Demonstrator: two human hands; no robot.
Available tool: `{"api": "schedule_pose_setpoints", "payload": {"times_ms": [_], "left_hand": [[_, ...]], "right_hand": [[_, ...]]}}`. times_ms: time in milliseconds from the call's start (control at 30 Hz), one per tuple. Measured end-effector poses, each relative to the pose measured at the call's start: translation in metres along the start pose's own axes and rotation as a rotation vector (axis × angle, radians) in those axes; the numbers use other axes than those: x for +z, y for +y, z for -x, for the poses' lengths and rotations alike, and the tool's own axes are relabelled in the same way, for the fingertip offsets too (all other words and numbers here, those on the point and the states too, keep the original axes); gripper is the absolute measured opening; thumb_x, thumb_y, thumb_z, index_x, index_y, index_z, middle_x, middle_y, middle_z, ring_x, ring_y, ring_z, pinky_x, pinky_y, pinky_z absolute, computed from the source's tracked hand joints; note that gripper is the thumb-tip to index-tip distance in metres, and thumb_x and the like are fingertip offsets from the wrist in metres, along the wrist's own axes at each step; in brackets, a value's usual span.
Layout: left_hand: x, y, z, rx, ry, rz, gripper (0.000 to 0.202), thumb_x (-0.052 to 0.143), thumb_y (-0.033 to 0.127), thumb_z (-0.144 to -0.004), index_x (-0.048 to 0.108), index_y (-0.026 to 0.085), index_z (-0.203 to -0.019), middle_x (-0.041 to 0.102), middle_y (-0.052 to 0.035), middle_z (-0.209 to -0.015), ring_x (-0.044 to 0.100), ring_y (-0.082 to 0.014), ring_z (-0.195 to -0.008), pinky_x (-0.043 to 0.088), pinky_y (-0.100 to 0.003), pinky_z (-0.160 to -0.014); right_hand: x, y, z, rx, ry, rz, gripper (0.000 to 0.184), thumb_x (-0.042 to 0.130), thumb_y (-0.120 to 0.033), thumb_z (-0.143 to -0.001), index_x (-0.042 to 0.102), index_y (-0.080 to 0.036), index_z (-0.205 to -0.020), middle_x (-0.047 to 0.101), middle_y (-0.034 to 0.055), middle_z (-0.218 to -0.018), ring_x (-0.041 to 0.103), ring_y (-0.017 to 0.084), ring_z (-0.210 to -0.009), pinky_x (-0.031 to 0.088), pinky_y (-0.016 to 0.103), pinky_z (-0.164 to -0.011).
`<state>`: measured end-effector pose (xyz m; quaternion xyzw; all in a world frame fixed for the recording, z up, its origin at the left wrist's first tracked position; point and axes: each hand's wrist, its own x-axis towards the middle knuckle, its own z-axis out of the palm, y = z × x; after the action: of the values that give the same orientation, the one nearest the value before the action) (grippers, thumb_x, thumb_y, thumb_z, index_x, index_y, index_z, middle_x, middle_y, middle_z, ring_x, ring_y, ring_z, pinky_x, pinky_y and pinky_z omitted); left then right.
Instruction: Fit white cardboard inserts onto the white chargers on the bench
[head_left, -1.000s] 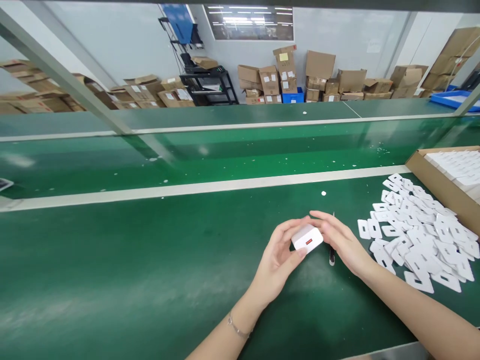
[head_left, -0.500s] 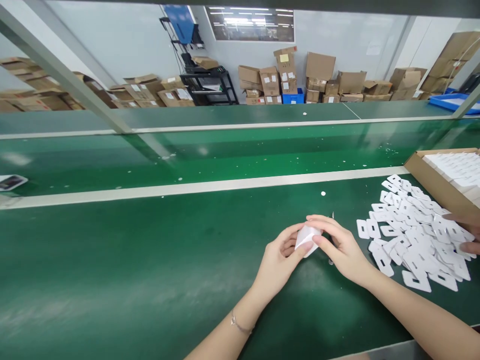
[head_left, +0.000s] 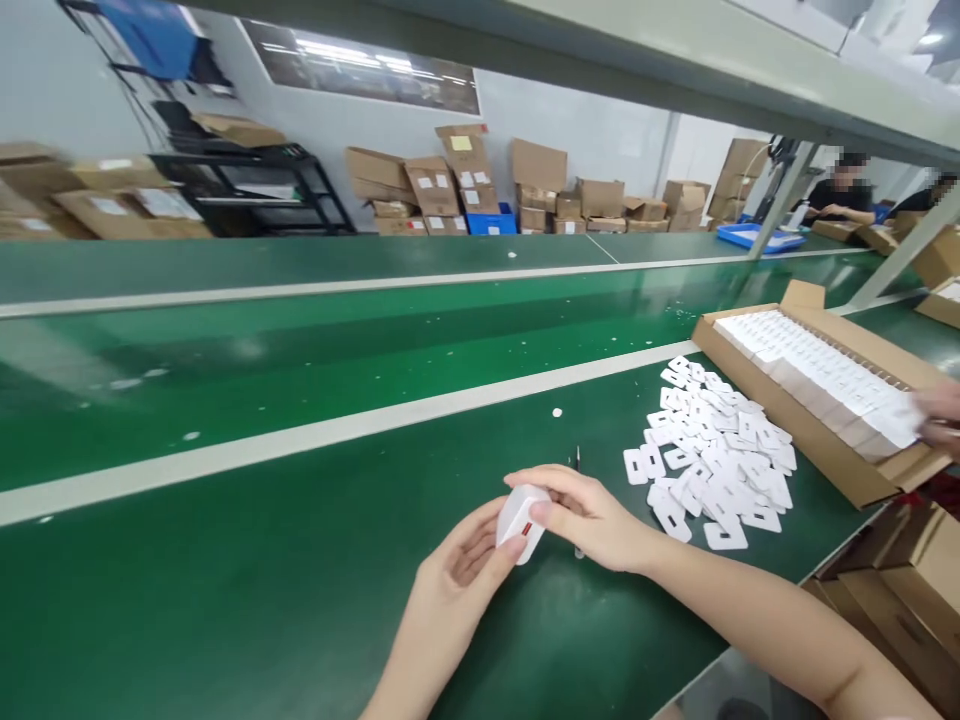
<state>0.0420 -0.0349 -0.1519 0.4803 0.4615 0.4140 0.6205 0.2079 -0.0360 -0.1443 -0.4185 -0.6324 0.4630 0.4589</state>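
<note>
A small white charger block (head_left: 520,517) with a red port is held between both hands over the green table (head_left: 225,590). My left hand (head_left: 459,560) cups it from below and the left. From the right, my right hand (head_left: 590,518) grips its upper side with thumb and fingers. A thin dark pen-like tool (head_left: 577,470) lies on the table just behind my right hand. To the right lies a heap of white flat cut-out pieces (head_left: 712,455).
An open cardboard box (head_left: 817,440) of white chargers sits at the right, with another person's hand (head_left: 941,412) at its near end. More cartons (head_left: 900,600) stand below the table edge. A conveyor belt (head_left: 300,330) runs behind; people sit far right.
The view has swung to the right, showing the whole box and seated people. Both hands have turned the charger between them. The other person's hand moved from the white pieces to the box.
</note>
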Motion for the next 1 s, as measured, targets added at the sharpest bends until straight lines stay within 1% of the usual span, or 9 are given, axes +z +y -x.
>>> {"api": "schedule_pose_setpoints", "payload": {"times_ms": [100, 200, 367, 467, 600, 700, 833, 933, 1000], "left_hand": [[0.001, 0.000, 0.004, 0.063, -0.003, 0.000, 0.045, 0.076, 0.048, -0.070, 0.064, 0.022, -0.104, 0.072, -0.0045, -0.101, 0.066, -0.0223, -0.094, 0.053, -0.030, -0.084], [0.003, -0.001, 0.007, 0.142, -0.065, -0.011, 0.038, 0.075, 0.043, -0.073, 0.064, 0.021, -0.101, 0.071, -0.0044, -0.095, 0.067, -0.0202, -0.088, 0.053, -0.028, -0.080], [0.004, -0.002, 0.007, 0.187, -0.085, 0.009, 0.036, 0.074, 0.038, -0.074, 0.062, 0.019, -0.101, 0.071, -0.0062, -0.093, 0.066, -0.0198, -0.084, 0.053, -0.028, -0.075], [0.004, -0.002, 0.005, 0.202, -0.081, -0.070, 0.031, 0.072, 0.035, -0.076, 0.063, 0.018, -0.101, 0.070, -0.0059, -0.090, 0.066, -0.0190, -0.081, 0.054, -0.029, -0.074], [0.003, -0.001, 0.004, 0.299, -0.040, -0.158, 0.045, 0.075, 0.031, -0.073, 0.060, 0.022, -0.114, 0.066, -0.0074, -0.108, 0.064, -0.0223, -0.095, 0.055, -0.033, -0.083], [0.001, -0.001, 0.006, 0.455, 0.000, -0.250, 0.048, 0.074, 0.029, -0.075, 0.057, 0.025, -0.119, 0.062, -0.0079, -0.112, 0.062, -0.0239, -0.101, 0.055, -0.036, -0.086], [-0.002, 0.001, 0.007, 0.628, 0.012, -0.418, 0.045, 0.072, 0.024, -0.076, 0.058, 0.027, -0.119, 0.064, -0.0084, -0.108, 0.062, -0.0254, -0.097, 0.054, -0.039, -0.083], [-0.004, 0.000, 0.006, 0.699, 0.015, -0.518, 0.046, 0.071, 0.023, -0.077, 0.057, 0.027, -0.121, 0.066, -0.0091, -0.110, 0.063, -0.0260, -0.096, 0.052, -0.040, -0.082], [-0.006, -0.001, 0.004, 0.757, 0.034, -0.573, 0.047, 0.072, 0.026, -0.077, 0.057, 0.028, -0.122, 0.066, -0.0095, -0.111, 0.061, -0.0276, -0.098, 0.051, -0.042, -0.084]], "right_hand": [[0.000, 0.001, 0.003, -0.092, -0.030, -0.005, 0.033, 0.053, -0.042, -0.091, 0.063, -0.022, -0.115, 0.059, 0.0092, -0.115, 0.056, 0.019, -0.109, 0.045, 0.034, -0.096], [0.002, -0.001, 0.007, -0.141, -0.023, -0.004, 0.026, 0.052, -0.040, -0.092, 0.064, -0.022, -0.106, 0.057, 0.0090, -0.111, 0.054, 0.020, -0.110, 0.042, 0.036, -0.099], [0.004, -0.003, 0.010, -0.088, -0.007, -0.061, 0.024, 0.054, -0.043, -0.091, 0.065, -0.023, -0.096, 0.058, 0.0088, -0.112, 0.056, 0.021, -0.107, 0.044, 0.036, -0.096], [0.003, -0.001, 0.010, -0.031, 0.008, -0.107, 0.025, 0.055, -0.045, -0.090, 0.066, -0.024, -0.096, 0.059, 0.0086, -0.113, 0.057, 0.022, -0.105, 0.046, 0.035, -0.092], [-0.002, 0.003, 0.009, -0.043, -0.003, -0.173, 0.022, 0.056, -0.044, -0.090, 0.065, -0.026, -0.100, 0.058, 0.0078, -0.124, 0.056, 0.023, -0.109, 0.048, 0.033, -0.086], [-0.007, 0.005, 0.008, -0.058, -0.036, -0.264, 0.021, 0.056, -0.043, -0.090, 0.067, -0.027, -0.099, 0.056, 0.0065, -0.130, 0.055, 0.023, -0.114, 0.046, 0.034, -0.088], [-0.011, 0.006, 0.000, 0.064, -0.032, -0.389, 0.031, 0.060, -0.045, -0.086, 0.064, -0.028, -0.111, 0.061, 0.0077, -0.126, 0.056, 0.024, -0.115, 0.046, 0.038, -0.091], [-0.014, 0.010, -0.005, 0.172, -0.101, -0.479, 0.044, 0.068, -0.048, -0.078, 0.063, -0.024, -0.115, 0.066, 0.0095, -0.116, 0.061, 0.024, -0.105, 0.049, 0.036, -0.086], [-0.015, 0.012, -0.007, 0.209, -0.178, -0.535, 0.058, 0.069, -0.053, -0.075, 0.058, -0.024, -0.123, 0.066, 0.0104, -0.116, 0.063, 0.023, -0.101, 0.049, 0.035, -0.084]]}}
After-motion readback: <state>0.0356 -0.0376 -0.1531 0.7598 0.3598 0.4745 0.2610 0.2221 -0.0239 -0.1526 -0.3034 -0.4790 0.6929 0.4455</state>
